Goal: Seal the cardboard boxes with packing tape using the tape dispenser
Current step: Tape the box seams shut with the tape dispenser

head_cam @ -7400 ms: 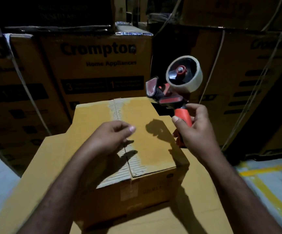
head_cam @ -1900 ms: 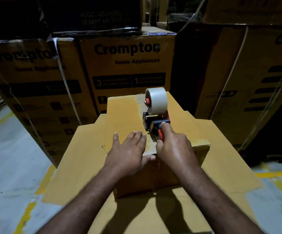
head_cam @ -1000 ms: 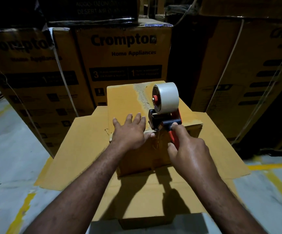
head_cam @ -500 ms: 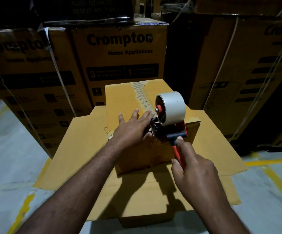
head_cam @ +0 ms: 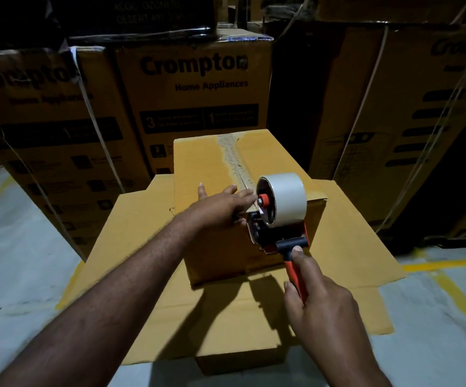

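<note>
A small brown cardboard box (head_cam: 201, 163) stands on a flattened sheet of cardboard (head_cam: 349, 247). Its top flaps meet at a torn, rough middle seam (head_cam: 233, 157). My right hand (head_cam: 318, 311) grips the red handle of the tape dispenser (head_cam: 278, 219), whose white tape roll (head_cam: 289, 199) sits at the box's near top edge, with the dispenser's head against the front face. My left hand (head_cam: 220, 208) lies flat on the box top, fingers straight, pressing by the seam right beside the roll.
Tall printed appliance cartons (head_cam: 195, 88) are stacked close behind and to both sides, some bound with white straps. Grey floor with yellow lines (head_cam: 460, 297) shows at left and right. A lower box (head_cam: 240, 361) carries the cardboard sheet.
The dispenser has come back along the seam to the near edge and tipped down over the front face. My left hand stayed flat on the top, shifting towards the roll.
</note>
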Demonstrator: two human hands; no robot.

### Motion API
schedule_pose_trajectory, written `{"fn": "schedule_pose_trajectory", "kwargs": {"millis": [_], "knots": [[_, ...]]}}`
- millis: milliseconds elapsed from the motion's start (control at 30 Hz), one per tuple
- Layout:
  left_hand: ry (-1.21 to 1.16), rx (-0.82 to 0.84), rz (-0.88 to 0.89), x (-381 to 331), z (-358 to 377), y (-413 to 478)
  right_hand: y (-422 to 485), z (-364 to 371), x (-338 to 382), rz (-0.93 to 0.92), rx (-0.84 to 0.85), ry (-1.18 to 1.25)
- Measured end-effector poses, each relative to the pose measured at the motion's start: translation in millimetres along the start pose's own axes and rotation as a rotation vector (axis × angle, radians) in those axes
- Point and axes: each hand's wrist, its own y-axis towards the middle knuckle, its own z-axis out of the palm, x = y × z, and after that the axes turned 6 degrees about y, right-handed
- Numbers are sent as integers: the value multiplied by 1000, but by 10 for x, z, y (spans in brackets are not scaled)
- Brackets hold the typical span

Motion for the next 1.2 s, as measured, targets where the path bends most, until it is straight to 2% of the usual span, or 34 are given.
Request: {"fn": "schedule_pose_trajectory", "kwargs": {"millis": [133, 300, 400, 567, 700, 800, 1000, 1200], "knots": [[74, 172, 16, -53, -177, 15, -13, 19, -32, -7, -33, 18], [-58, 204, 56, -139, -227, -51, -88, 140, -85, -26, -24, -35], [-96, 211, 67, -115, -207, -50, -103, 213, -163, -38, -85, -38], [-72, 196, 43, -11, -173, 23, -120, 252, -195, -117, -72, -79], [-75, 183, 37, 18, -171, 9, -188, 278, -147, -69, -27, -44], [-77, 146, 22, -94, -180, -34, -143, 213, -42, -25, -104, 75], [-81, 111, -41, -210, -157, -78, -111, 239, 90, 65, 4, 7], [-73, 47, -107, -172, -95, -81, -44, 372, 116, 104, -13, 124]]}}
